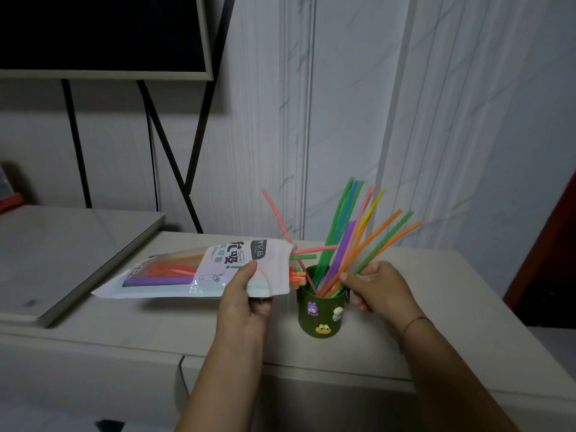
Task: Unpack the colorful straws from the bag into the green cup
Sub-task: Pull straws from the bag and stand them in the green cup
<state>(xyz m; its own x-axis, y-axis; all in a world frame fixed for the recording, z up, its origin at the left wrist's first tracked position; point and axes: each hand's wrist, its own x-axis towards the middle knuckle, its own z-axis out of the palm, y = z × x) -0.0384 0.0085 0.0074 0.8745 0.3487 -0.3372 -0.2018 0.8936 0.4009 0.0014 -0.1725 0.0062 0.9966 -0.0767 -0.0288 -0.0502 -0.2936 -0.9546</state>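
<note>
A single wide-angle head view looks forward and down from just behind the person's forearms, close over the pale worktop [131, 332], facing a grey panelled wall [358, 104] straight ahead.

straw bases [324, 289] hidden inside cup [321, 319]

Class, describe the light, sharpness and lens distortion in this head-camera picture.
Head view: dim, even, bluish indoor light; soft shadows under the white plastic straw bag and dark green cup; wide-angle bending of the wall panels; overall slightly soft; no strong glare.
</note>
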